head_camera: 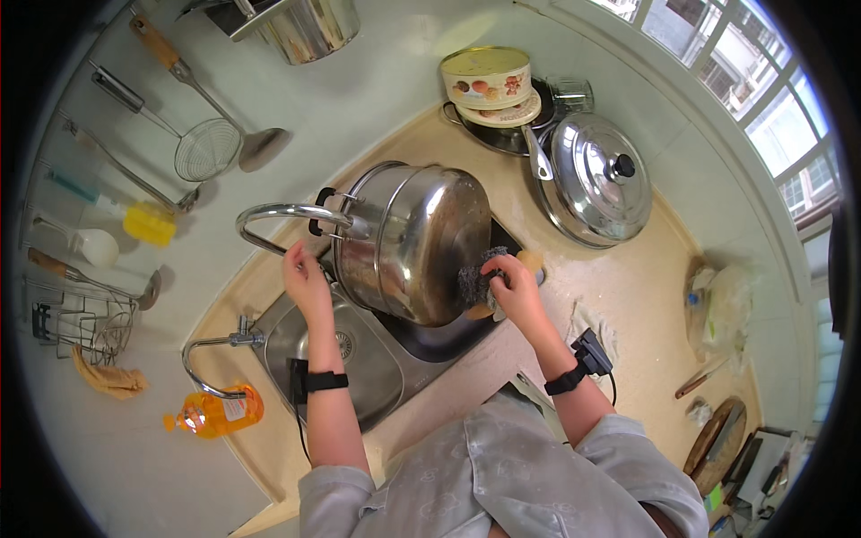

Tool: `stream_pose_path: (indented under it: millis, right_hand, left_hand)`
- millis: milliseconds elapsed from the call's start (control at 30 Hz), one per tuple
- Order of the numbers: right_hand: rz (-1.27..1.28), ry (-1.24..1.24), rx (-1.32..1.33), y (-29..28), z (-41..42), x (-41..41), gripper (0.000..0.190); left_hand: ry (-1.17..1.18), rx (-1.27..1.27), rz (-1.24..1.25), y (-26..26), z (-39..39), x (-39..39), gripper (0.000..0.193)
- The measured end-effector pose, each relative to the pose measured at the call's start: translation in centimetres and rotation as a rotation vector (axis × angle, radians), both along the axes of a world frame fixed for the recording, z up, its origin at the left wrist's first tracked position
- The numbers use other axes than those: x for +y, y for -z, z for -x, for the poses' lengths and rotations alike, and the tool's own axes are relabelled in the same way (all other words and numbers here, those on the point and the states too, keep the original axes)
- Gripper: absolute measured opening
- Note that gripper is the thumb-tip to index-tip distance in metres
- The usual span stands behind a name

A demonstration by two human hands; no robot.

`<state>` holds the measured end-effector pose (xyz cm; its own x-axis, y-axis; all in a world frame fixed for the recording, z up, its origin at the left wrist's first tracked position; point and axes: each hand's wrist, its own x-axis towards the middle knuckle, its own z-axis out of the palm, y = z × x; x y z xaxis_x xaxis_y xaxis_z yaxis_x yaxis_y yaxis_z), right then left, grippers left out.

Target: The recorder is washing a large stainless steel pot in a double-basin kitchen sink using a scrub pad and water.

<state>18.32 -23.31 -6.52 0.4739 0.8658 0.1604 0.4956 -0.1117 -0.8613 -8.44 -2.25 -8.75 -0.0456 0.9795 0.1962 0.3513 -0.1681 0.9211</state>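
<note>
A large stainless steel pot [410,235] lies tilted on its side over the double sink, its darkened base turned to the right. My right hand [514,286] pinches a dark grey scouring pad [474,282] beside the lower right of that base. Under the pad and hand, tan sponge-like pieces [530,261] show in part. My left hand [304,269] is raised at the left, just below the curved chrome faucet [296,212]; its fingers are bent, and whether they touch the faucet or hold anything cannot be told. The left sink basin [363,356] shows its drain.
Orange dish soap [225,411] stands by a small curved tap [195,360] at lower left. A lidded pan [595,181] and a round tin [485,77] are at the back right. A white cloth [595,329] lies right of the sink. Utensils, including a wire skimmer [208,149], hang on the left wall.
</note>
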Motion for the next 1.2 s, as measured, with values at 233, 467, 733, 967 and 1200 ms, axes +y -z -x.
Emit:
stream_pose_path:
  millis: [233,467,733,967,1200]
  right_hand:
    - [0.079,0.021,0.03,0.4,-0.2,-1.4,0.017]
    - [0.059,0.078,0.098,0.4,-0.8,-2.2,0.017]
    - [0.014,0.096,0.099,0.2,-1.7,-3.1,0.018]
    - [-0.011,0.112,0.061,1.2,-2.5,-4.0,0.018]
    - [0.016,0.115,0.13,1.1,-2.7,-4.1,0.021]
  left_hand:
    - [0.103,0.155,-0.012,0.0,1.1,-4.2,0.026]
    - [0.2,-1.117,0.466,-7.5,-5.3,-4.1,0.049]
    - [0.689,-1.501,1.038,-8.6,-9.6,-4.3,0.069]
    - [0.809,-1.35,1.197,-8.8,-8.6,-3.3,0.072]
    - [1.064,-1.179,1.235,-8.3,-7.4,-2.5,0.072]
